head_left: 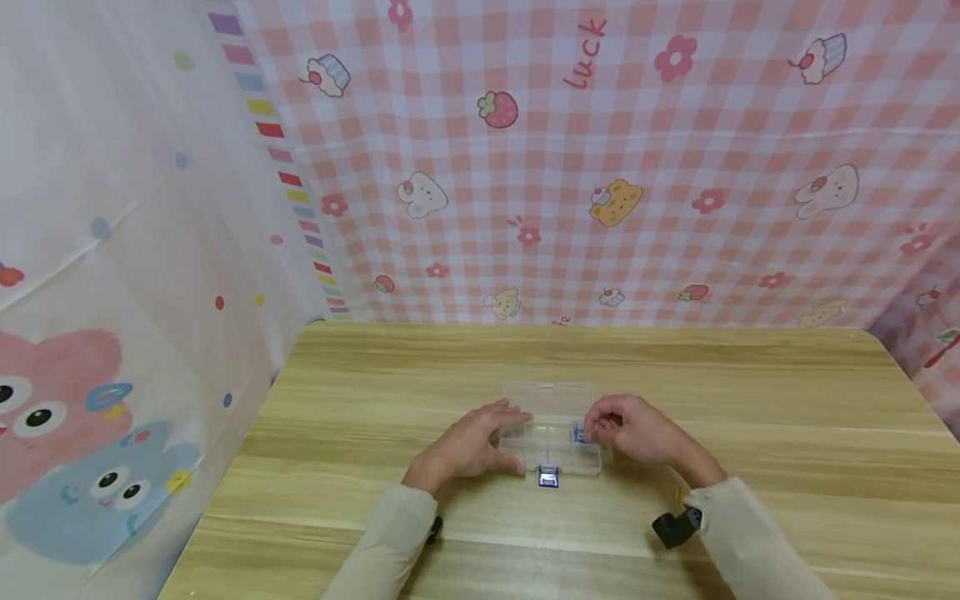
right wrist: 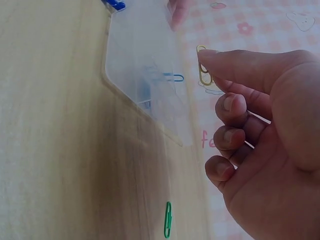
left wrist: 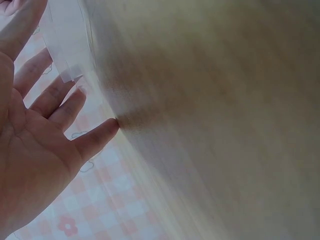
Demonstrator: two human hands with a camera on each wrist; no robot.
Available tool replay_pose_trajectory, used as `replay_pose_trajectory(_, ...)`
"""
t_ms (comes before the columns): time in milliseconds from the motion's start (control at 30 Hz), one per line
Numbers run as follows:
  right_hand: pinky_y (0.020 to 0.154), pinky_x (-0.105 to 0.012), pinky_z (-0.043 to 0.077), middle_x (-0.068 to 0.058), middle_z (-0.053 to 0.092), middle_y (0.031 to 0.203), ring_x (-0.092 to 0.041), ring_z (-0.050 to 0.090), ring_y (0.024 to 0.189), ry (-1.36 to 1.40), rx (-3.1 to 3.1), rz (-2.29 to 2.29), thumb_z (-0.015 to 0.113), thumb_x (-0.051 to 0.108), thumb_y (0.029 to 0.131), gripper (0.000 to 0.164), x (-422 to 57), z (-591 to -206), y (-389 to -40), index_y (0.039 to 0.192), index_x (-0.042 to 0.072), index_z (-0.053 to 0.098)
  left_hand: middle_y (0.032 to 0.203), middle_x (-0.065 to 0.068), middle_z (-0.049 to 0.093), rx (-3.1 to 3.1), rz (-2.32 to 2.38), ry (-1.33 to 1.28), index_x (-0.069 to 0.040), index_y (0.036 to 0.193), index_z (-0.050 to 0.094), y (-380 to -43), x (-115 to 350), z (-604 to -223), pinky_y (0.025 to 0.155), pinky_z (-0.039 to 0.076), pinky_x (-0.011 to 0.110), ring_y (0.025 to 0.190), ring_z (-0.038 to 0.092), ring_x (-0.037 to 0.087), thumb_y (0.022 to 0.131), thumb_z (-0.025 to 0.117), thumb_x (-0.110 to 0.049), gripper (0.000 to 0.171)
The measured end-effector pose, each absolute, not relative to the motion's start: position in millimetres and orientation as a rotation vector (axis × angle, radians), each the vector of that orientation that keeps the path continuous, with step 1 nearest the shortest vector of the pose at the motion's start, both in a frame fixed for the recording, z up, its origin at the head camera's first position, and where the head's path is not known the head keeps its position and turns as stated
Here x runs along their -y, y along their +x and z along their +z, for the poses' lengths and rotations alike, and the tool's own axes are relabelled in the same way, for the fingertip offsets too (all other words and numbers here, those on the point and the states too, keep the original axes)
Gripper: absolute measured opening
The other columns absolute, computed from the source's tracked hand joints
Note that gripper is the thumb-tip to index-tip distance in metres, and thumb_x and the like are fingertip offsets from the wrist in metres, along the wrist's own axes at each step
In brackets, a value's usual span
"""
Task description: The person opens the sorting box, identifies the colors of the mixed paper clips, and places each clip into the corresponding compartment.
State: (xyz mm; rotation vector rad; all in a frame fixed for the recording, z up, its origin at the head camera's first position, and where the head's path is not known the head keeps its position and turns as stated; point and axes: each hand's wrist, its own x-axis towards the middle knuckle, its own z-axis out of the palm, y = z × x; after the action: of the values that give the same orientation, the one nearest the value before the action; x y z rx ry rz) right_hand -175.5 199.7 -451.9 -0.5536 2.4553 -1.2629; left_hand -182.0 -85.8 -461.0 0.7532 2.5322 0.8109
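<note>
A clear plastic box (head_left: pixel 548 446) with compartments lies on the table, its lid (head_left: pixel 548 396) folded back. My left hand (head_left: pixel 468 442) is at its left side, thumb by the front and fingers toward the back. In the left wrist view its fingers spread out by the translucent plastic (left wrist: pixel 70 35). Over the box's right side, my right hand (head_left: pixel 630 429) pinches a gold paper clip (right wrist: pixel 205 75) between thumb and forefinger. Blue paper clips (head_left: pixel 577 432) sit in a right-hand compartment, one (right wrist: pixel 172 77) jutting up in the right wrist view.
At the box's front edge is a small blue and silver piece (head_left: pixel 549 477). A green paper clip (right wrist: pixel 168 220) lies on the wooden table (head_left: pixel 375 375) in the right wrist view. A checked pink cloth (head_left: pixel 562 208) hangs behind the table.
</note>
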Motion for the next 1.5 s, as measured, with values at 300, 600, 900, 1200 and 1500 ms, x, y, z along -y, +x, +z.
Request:
replay_pose_trajectory(300, 0.054, -0.02, 0.039, -0.001, 0.051, 0.076, -0.013, 0.047, 0.068, -0.557, -2.43, -1.255, 0.064, 0.0, 0.091, 0.006, -199.5, -455.3, -173.0, 0.091, 0.004, 0.068, 0.159, 0.002, 0.036, -2.527, 0.817, 0.739, -0.024, 0.145, 0.052, -182.0, 85.5, -460.3, 0.122, 0.023, 0.046, 0.15, 0.025, 0.021, 0.081, 0.08, -0.035, 0.071)
replay_pose_trajectory(600, 0.055, -0.02, 0.039, -0.001, 0.051, 0.075, -0.013, 0.047, 0.069, -0.551, -2.429, -1.218, 0.067, 0.003, 0.091, 0.003, -200.4, -456.5, -169.5, 0.092, 0.006, 0.068, 0.159, 0.001, 0.036, -2.526, 0.815, 0.734, -0.025, 0.145, 0.052, -182.3, 85.5, -461.0, 0.122, 0.023, 0.046, 0.15, 0.024, 0.021, 0.081, 0.08, -0.036, 0.071)
replay_pose_trajectory(900, 0.057, -0.022, 0.037, 0.0, 0.049, 0.074, -0.013, 0.046, 0.069, -0.539, -2.441, -1.256, 0.071, 0.01, 0.09, 0.004, -215.5, -451.9, -163.5, 0.093, 0.008, 0.069, 0.159, 0.0, 0.036, -2.533, 0.806, 0.721, -0.027, 0.145, 0.051, -182.3, 85.5, -461.8, 0.122, 0.023, 0.047, 0.15, 0.024, 0.021, 0.081, 0.081, -0.036, 0.071)
replay_pose_trajectory(1200, 0.056, -0.024, 0.038, -0.001, 0.048, 0.074, -0.008, 0.043, 0.067, -0.522, -2.49, -1.291, 0.073, 0.016, 0.09, 0.009, -255.2, -452.5, -147.9, 0.094, 0.009, 0.068, 0.159, 0.001, 0.037, -2.533, 0.809, 0.752, -0.024, 0.145, 0.052, -181.5, 85.8, -462.1, 0.122, 0.023, 0.047, 0.15, 0.024, 0.021, 0.081, 0.08, -0.037, 0.072)
replay_pose_trajectory(1500, 0.053, -0.026, 0.037, 0.0, 0.046, 0.075, -0.004, 0.042, 0.066, -0.479, -2.538, -1.317, 0.071, 0.012, 0.091, 0.011, -297.6, -461.7, -129.7, 0.098, 0.004, 0.067, 0.159, 0.002, 0.037, -2.533, 0.802, 0.755, -0.024, 0.145, 0.052, -181.6, 85.7, -461.2, 0.122, 0.023, 0.047, 0.15, 0.024, 0.021, 0.081, 0.081, -0.036, 0.072)
